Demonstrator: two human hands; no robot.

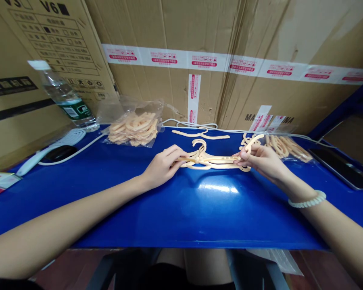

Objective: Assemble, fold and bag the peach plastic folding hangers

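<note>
Both hands hold a small stack of peach plastic hangers (210, 159) just above the blue table (181, 213). My left hand (163, 165) pinches the stack's left end, fingers closed. My right hand (261, 160), with a white bead bracelet at the wrist, grips the right end, thumb on top. One more hanger (201, 133) lies flat on the table behind them. Loose hangers (251, 139) lie by my right hand.
A clear bag of hangers (134, 128) lies at the back left, another bag (286, 147) at the right. A water bottle (67, 98), a white handheld device (53, 147), a black puck (59, 152), a phone (340, 165) and cardboard boxes (230, 52) surround the table.
</note>
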